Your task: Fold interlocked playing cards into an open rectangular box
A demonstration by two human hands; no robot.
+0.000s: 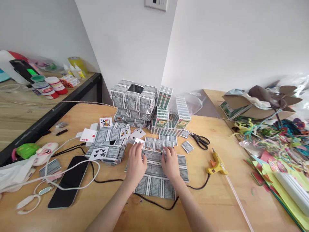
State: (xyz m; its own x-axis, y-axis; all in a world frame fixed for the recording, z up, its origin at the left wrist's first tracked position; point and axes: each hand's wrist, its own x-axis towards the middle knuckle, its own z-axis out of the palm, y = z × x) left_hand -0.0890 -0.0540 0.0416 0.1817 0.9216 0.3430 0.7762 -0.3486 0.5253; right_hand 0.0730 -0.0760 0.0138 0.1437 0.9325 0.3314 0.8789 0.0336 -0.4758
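A flat panel of joined playing cards [155, 167], mostly with patterned grey backs up, lies in front of me in a cross-like shape. Its far row [154, 143] is tilted up, and a strip of card faces shows along the bend. My left hand [136, 164] grips the panel's left side, thumb on the backs, fingers curled at the far corner near a white card face [139, 140]. My right hand [171, 163] has its fingers bent over the far row's right part, thumb pressed on the backs. The fingertips' undersides are hidden.
Behind stand a block-like card structure [132, 101] and stacked card boxes [182, 112]. A smaller card box [108, 145] with loose cards is at left, near a phone [69, 182] and white cable. Scissors [200, 140] and a yellow glue gun [217, 165] lie right; the black cord passes below the panel.
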